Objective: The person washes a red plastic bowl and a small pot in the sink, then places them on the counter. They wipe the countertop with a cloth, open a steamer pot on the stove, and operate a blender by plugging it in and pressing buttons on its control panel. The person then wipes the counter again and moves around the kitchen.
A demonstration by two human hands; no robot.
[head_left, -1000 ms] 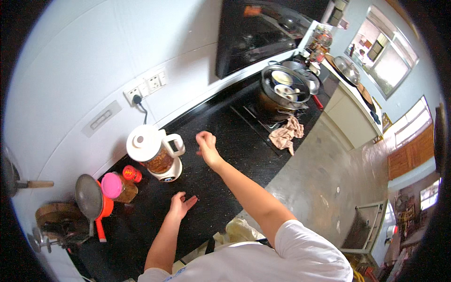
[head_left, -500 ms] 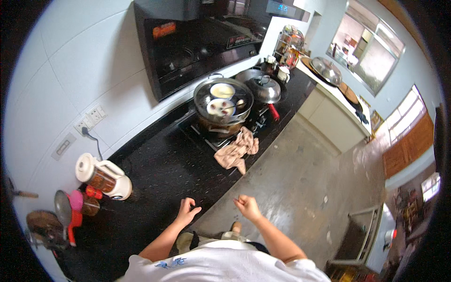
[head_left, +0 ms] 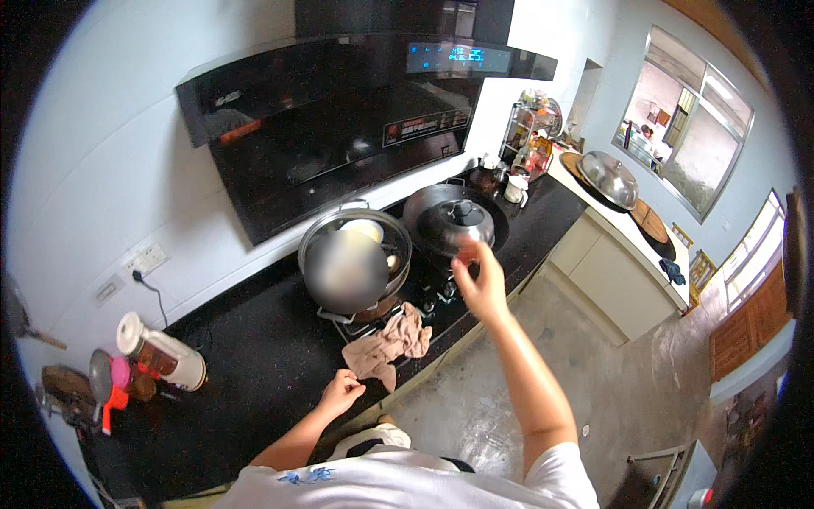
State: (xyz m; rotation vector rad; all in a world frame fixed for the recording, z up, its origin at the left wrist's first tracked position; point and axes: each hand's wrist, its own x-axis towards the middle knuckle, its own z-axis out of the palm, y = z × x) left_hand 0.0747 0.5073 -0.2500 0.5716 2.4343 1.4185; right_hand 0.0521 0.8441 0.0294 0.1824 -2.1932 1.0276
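My right hand is raised over the stove, thumb and fingers apart, its fingertips blurred. It is nearest to a domed metal lid with a dark knob, which lies in a dark wok. The pan's red handle is largely hidden behind that hand. Low over the counter edge, my left hand is closed with loosely curled fingers, and nothing shows in it. Just beyond it lies a crumpled pinkish-brown cloth. A round metal pot on the left burner holds a pale bowl; a blurred patch covers its front part.
On the black counter, a cream pitcher and several jars stand at left. A dark range hood overhangs the stove. Farther right is a white side counter with a large metal lid. Concrete floor lies at right.
My right hand has moved up and forward from near my body to the covered wok. My left hand stays low, now closer to the cloth. The view has shifted toward the stove.
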